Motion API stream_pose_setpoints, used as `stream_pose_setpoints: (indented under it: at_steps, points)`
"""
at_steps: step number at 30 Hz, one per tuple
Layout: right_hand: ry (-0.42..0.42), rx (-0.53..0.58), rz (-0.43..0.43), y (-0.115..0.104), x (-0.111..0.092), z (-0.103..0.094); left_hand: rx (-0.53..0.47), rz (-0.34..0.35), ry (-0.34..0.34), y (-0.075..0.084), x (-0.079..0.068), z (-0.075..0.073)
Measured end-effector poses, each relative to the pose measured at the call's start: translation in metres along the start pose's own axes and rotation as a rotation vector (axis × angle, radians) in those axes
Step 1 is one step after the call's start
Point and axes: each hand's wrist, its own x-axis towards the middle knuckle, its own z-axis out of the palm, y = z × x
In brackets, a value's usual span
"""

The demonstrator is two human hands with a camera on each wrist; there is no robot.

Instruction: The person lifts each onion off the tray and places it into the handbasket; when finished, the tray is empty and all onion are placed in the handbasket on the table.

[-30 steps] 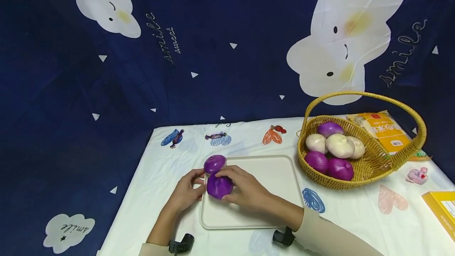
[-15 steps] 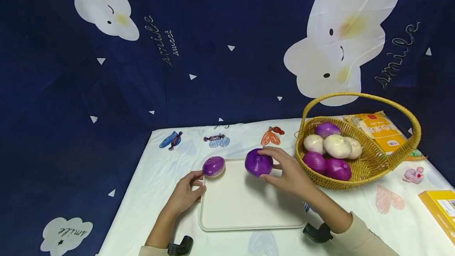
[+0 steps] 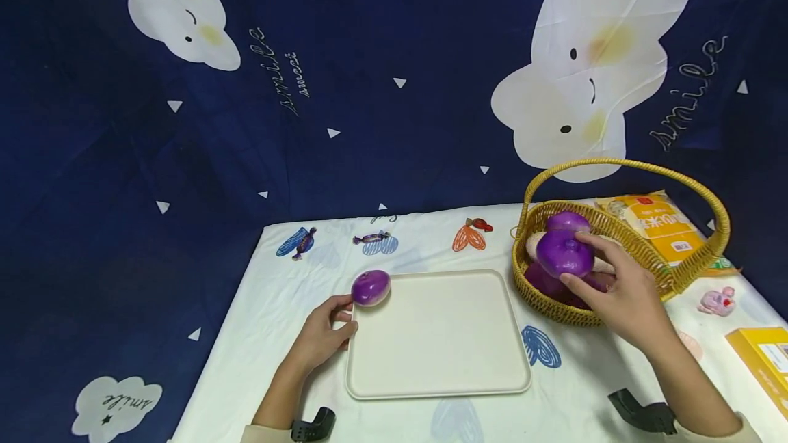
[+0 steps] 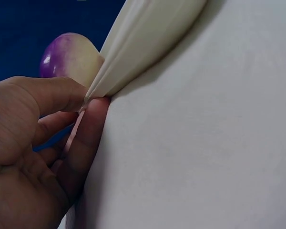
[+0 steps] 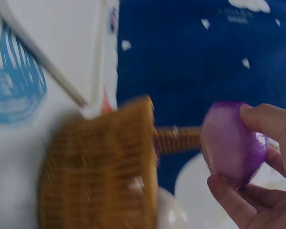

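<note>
My left hand (image 3: 323, 333) pinches the left rim of a cream rectangular tray (image 3: 440, 340) between thumb and fingers; the left wrist view shows that grip close up. A glossy purple onion (image 3: 371, 288), part cream on its side in the left wrist view, sits at the tray's far left corner, by my left fingertips. Over the wicker basket (image 3: 554, 310), my right hand (image 3: 628, 292) holds another purple onion (image 3: 564, 254) between thumb and fingers. The right wrist view shows this onion (image 5: 231, 143) beside the basket's blurred wall. Contents under the held onion are partly hidden.
Inside the basket lie purple onions (image 3: 568, 221) and white bulbs, under a tall arched handle (image 3: 628, 164). Behind it is an orange food packet (image 3: 667, 227). A yellow box (image 3: 763, 361) and small pink toy (image 3: 717, 301) stand right. Wrapped candies (image 3: 371, 238) lie at the back.
My right hand has lifted the purple onion off the tray's left side and carried it right, to above the basket. My left hand stays at the tray's rim.
</note>
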Motion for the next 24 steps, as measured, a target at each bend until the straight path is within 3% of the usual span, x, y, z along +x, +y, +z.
stream_pose_setpoints:
  at_steps: [5,14,18,24]
  points:
    - [0.104,-0.080,0.073,0.011,-0.001,-0.030,0.012,0.006,-0.010,0.001,0.001,0.000]
    - [0.236,-0.341,0.006,0.020,-0.003,-0.044,0.040,-0.004,0.011,0.003,-0.001,0.000]
    - [0.203,-0.437,0.040,0.023,-0.006,-0.045,0.032,0.002,0.012,0.004,-0.002,0.001]
    - [0.060,-0.523,0.133,0.027,-0.011,-0.043,0.012,0.013,0.012,0.006,-0.003,0.001]
